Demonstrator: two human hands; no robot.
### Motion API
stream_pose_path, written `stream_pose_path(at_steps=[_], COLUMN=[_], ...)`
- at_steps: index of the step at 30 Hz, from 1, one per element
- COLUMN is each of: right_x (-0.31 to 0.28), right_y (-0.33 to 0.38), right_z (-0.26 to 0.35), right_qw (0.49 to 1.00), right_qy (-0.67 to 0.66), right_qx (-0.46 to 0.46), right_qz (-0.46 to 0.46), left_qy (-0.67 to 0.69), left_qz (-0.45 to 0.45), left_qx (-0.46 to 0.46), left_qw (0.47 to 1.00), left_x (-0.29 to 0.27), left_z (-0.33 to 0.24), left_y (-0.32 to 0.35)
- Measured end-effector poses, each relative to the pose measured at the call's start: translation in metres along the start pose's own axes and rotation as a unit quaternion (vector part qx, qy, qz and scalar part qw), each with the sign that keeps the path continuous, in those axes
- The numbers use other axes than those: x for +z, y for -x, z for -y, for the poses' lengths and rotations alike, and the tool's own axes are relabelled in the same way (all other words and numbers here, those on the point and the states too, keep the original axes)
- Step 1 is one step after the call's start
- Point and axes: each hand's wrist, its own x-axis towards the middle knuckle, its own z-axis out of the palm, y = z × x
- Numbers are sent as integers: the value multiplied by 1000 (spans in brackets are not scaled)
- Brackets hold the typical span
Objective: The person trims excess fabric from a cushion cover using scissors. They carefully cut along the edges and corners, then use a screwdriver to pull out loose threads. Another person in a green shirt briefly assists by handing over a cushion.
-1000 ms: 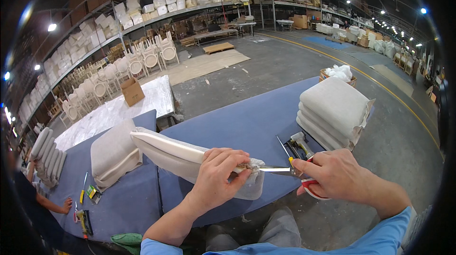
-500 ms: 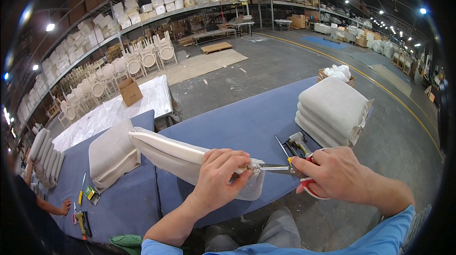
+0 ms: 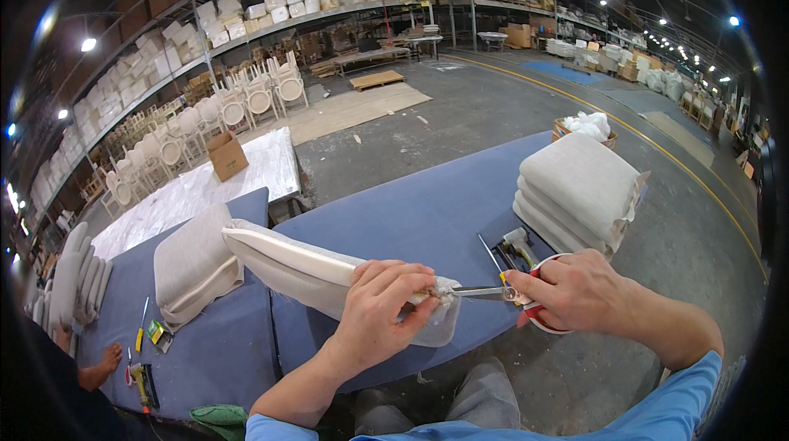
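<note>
Scissors point(image 3: 508, 294) gripped by the right hand point(image 3: 579, 293) met a cushion corner point(image 3: 441, 322) pinched by the left hand point(image 3: 382, 301), mid-frame; apparent trimming next needed a firm squeeze.

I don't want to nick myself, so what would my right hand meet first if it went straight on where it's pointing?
Led by the scissors, your right hand would probably first meet the ragged fabric at the end of the cushion, then your left hand; exact depth is unclear.
</note>
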Motion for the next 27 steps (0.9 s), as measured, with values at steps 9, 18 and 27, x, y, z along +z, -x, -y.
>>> stream_pose_path(at_steps=[9,18,27], right_x=[11,26,19], right_y=[-4,-4,-8], right_z=[-9,-20,-14], right_qw=[998,998,996], right_qy=[-3,-15,-85], right_qx=[-22,-35,25], right_qz=[-51,-52,-28], left_qy=[-2,5,17], left_qz=[-13,-10,-37], left_qx=[-10,-22,-32], left_qw=[1000,1000,999], left_x=[1,-3,2], left_z=[-2,-2,0], left_y=[-1,0,1])
